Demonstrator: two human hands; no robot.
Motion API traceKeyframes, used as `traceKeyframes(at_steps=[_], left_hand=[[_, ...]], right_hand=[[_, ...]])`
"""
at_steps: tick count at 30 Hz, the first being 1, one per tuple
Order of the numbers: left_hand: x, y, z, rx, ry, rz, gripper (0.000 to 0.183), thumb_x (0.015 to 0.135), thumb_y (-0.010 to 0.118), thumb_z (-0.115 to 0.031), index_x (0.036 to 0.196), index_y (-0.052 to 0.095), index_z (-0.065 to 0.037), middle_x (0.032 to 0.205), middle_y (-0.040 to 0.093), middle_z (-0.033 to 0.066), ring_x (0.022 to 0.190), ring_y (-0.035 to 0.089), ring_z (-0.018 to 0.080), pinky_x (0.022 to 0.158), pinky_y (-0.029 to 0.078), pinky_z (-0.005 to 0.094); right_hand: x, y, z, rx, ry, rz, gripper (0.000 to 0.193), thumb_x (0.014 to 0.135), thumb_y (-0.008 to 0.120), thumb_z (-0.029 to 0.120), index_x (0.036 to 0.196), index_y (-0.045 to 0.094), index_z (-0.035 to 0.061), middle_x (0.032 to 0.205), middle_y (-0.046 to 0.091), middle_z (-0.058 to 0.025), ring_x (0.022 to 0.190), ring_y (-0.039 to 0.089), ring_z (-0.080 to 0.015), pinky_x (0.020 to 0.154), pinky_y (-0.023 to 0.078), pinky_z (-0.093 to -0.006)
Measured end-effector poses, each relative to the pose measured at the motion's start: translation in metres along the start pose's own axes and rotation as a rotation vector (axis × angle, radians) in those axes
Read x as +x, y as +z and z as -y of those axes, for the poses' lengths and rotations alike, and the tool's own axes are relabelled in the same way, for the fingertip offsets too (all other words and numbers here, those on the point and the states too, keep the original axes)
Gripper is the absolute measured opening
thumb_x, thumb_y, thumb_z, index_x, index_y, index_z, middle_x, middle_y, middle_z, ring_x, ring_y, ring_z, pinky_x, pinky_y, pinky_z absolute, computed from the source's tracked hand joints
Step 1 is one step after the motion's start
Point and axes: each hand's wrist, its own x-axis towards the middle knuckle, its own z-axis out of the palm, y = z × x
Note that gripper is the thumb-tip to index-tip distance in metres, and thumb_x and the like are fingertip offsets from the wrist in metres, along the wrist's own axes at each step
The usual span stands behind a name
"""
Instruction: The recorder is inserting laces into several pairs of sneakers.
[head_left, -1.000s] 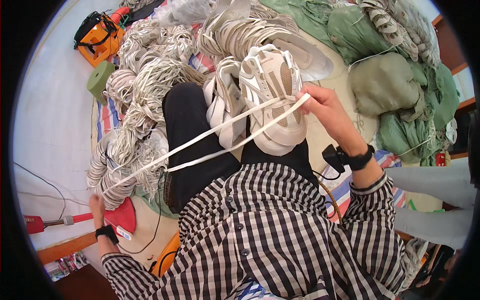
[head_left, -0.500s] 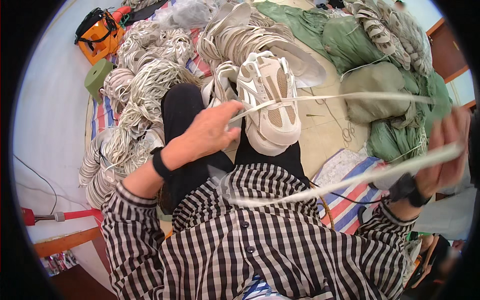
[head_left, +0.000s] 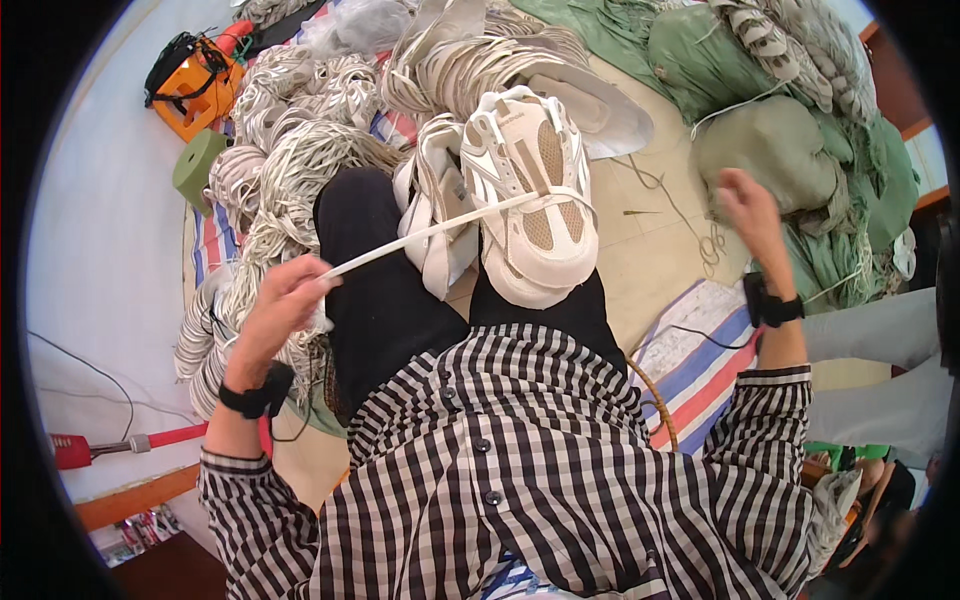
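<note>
A beige and white sneaker upper (head_left: pixel 545 235) lies over my thighs, toe toward me, with tan mesh panels. A flat white shoelace (head_left: pixel 430 232) crosses its front and runs taut down to the left. Over my left thigh, my left hand (head_left: pixel 285 300) pinches the end of that lace. Off to the right of the sneaker, my right hand (head_left: pixel 752 215) is raised, slightly blurred, with loosely bent fingers apart and no lace seen in them. Another beige upper (head_left: pixel 440 210) leans against the left side of the sneaker.
Bundles of white laces (head_left: pixel 315 165) pile up at the left, near a green stool (head_left: pixel 200 165) and an orange plastic item (head_left: pixel 190 100). A row of stacked uppers (head_left: pixel 500 60) lies ahead. Green sacks (head_left: pixel 765 155) sit at the right, by a striped sheet (head_left: pixel 700 345).
My left hand has drawn back left and down, pulling the lace taut. My right hand has swung inward from the far right. The long lace stretched toward it is gone from there.
</note>
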Motion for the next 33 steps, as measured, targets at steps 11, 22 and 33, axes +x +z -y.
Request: traceKeyframes(at_steps=[11, 22, 33], left_hand=[[-0.043, -0.023, 0.059, 0.799, 0.225, -0.381, 0.031, 0.073, 0.07, -0.002, 0.102, 0.058, 0.0, 0.07, 0.055, 0.0064, 0.06, 0.052, 0.0163, 0.056, 0.043, 0.0319], [-0.044, -0.041, 0.09, 1.085, 0.479, -0.504, 0.032, 0.081, 0.055, 0.003, 0.112, 0.057, -0.001, 0.082, 0.061, 0.0192, 0.072, 0.061, 0.0371, 0.063, 0.047, 0.0424], [-0.086, -0.177, 0.177, 1.162, -0.03, -0.661, 0.032, 0.085, 0.049, -0.004, 0.115, 0.059, -0.007, 0.075, 0.06, 0.0231, 0.071, 0.058, 0.0427, 0.061, 0.043, 0.0475]], right_hand=[[-0.006, 0.103, 0.148, 0.789, 0.25, 0.536, 0.03, 0.079, 0.054, 0.002, 0.109, 0.053, -0.0027, 0.088, 0.063, -0.0067, 0.065, 0.058, -0.0127, 0.055, 0.046, -0.027], [-0.043, 0.068, 0.068, 0.022, -0.056, 0.052, 0.01, 0.089, 0.05, 0.012, 0.09, 0.055, 0.0028, 0.08, 0.059, -0.0209, 0.075, 0.057, -0.0414, 0.064, 0.044, -0.0475], [-0.093, -0.013, -0.067, -0.305, 0.331, -0.106, 0.014, 0.09, 0.044, 0.014, 0.093, 0.054, 0.0049, 0.08, 0.063, -0.0247, 0.081, 0.059, -0.046, 0.07, 0.044, -0.0538]])
